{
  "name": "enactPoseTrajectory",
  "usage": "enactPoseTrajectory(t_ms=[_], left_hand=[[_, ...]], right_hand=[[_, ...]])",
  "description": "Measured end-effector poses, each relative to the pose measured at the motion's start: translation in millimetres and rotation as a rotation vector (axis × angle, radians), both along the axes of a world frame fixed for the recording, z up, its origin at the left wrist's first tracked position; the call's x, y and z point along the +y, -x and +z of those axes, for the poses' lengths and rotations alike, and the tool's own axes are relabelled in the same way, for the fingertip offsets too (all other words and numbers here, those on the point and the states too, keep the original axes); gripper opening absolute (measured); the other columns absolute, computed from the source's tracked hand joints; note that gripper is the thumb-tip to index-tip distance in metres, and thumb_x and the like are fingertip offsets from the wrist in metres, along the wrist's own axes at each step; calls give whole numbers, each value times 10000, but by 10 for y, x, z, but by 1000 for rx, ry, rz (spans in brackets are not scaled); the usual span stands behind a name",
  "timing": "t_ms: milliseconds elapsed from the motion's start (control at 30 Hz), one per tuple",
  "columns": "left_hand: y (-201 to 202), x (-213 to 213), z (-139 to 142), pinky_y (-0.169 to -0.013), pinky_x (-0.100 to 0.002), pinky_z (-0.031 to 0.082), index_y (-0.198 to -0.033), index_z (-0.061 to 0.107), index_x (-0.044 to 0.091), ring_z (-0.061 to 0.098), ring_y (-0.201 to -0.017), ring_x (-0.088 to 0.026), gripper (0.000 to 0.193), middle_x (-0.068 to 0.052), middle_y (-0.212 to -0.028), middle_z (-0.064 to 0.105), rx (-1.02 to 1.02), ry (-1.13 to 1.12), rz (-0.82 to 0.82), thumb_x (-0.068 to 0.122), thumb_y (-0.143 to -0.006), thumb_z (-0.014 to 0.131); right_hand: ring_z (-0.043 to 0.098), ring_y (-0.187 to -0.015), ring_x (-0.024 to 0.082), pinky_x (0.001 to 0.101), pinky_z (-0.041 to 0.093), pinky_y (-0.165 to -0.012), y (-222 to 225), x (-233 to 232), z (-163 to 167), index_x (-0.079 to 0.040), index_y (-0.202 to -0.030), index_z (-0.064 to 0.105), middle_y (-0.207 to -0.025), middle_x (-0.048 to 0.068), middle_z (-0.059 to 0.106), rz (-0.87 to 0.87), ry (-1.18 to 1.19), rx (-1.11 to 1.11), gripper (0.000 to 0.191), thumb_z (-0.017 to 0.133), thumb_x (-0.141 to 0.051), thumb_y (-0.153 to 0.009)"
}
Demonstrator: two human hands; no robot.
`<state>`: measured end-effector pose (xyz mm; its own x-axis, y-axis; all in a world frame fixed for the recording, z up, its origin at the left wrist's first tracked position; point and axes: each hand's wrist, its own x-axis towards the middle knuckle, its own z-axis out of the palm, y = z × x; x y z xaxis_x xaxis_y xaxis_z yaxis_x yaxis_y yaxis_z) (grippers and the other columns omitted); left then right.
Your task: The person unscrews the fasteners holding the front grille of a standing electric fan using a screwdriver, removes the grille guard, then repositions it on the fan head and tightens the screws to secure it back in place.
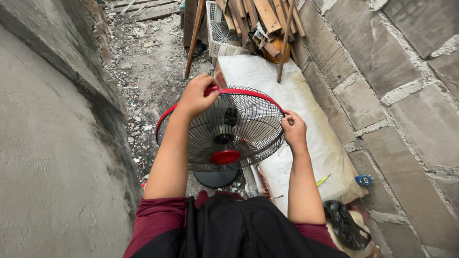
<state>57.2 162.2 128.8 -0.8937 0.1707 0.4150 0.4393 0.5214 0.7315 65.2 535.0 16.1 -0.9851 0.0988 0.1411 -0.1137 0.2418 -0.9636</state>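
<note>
**Two hands on the rim of a fan guard in a narrow alley**

At the far left a grey plastered wall (pixel 43 157) runs the length of the passage, with a strip of rubble-strewn ground (pixel 138 71) at its foot. The left hand (pixel 196 95) is raised to the top of the fan's wire guard (pixel 239 129), its fingers curled tight around the red rim (pixel 248 91) where a small red clip sits; it is grasping the rim, not resting loose on it. The fan (pixel 224 138) stands on the ground between the two forearms, just in front of the person's dark apron and maroon trousers. Its round dark base (pixel 215 179) shows beneath the guard, and a red cap (pixel 225 156) marks the centre of the grille, with the blades dimly visible behind the wires.

The right hand (pixel 294 130) pinches the rim on the guard's right edge, fingers closed on it. Just beside the fan on that side lies a long white cushion (pixel 306 110), dirty in places, with a small yellow-green tool (pixel 322 180) lying near its lower end. A black bag (pixel 344 224) lies at the cushion's near corner. Stacked timber (pixel 260 19) and a white plastic crate (pixel 220 31) lean at the head of the cushion. A wall of large grey blocks (pixel 406 95) closes the right side, and a small blue object (pixel 364 180) lies at its foot.
</note>
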Motion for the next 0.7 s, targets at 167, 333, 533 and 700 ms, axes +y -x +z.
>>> enactPoseTrajectory(t_ms=[167, 333, 533, 700], left_hand=[[-135, -79, 156, -881, -382, 538, -1053, 646, 22, 650, -966, -308, 336, -124, -1013, 596, -19, -6, -95, 177, -760, 702], [-258, 57, 210, -946, -451, 471, -1063, 661, 57, 584, -1103, -342, 378, -131, -1052, 604, -2, 290, 96, 318, -811, 767], [-399, 359, 127, -914, -474, 455, -1129, 596, -23, 562, -1091, -375, 452, -182, -1091, 593, 314, 319, 357, 360, -918, 712], [-396, 391, 106, -887, -471, 466, -1030, 597, 23, 585, -1025, -359, 277, -150, -1024, 599, 209, 301, 341, 273, -946, 682]], right_hand=[[672, -898, 87, 240, 540, -811, -8, 8, -7, 26, -846, 640, -1327, 111, 680, 18, 10, 21, 100, 655, -43, -918], [700, -987, 107, 254, 549, -871, -9, 6, -4, 29, -833, 648, -1320, 120, 680, 10, -26, 53, 118, 661, -48, -922], [687, -951, 152, 280, 545, -850, -25, 5, -9, 37, -847, 647, -1324, 122, 682, 2, -57, 30, 128, 661, -66, -924], [710, -1010, 156, 283, 558, -897, -51, 50, -28, 38, -882, 658, -1307, 127, 683, -8, -95, 60, 112, 659, -69, -915]])
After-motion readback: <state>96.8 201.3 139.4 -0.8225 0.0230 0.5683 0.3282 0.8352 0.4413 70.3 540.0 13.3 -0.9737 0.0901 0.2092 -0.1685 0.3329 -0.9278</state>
